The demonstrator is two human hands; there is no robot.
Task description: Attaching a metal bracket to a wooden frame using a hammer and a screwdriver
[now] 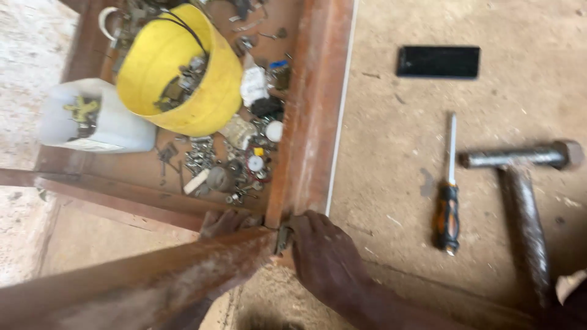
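The right hand [324, 253] is pressed, fingers curled, on a small dark metal fitting [283, 238] at the corner joint where two rusty steel bars [312, 110] of a frame meet; whether it is fully gripped cannot be told. The left hand [223, 223] is mostly hidden behind the near bar, only fingertips showing on its edge, so its opening cannot be told. The fitting is best held square and steady against the joint. Inside the frame lie a smooth yellow plastic bucket [208, 104] of loose hardware, a translucent white jug [116, 125] and scattered nuts and bolts [235, 168]. On the rough concrete floor [391, 159] beside the frame rest an orange-and-black screwdriver [448, 214], a heavy steel hammer [523, 183] and a black phone [438, 62].
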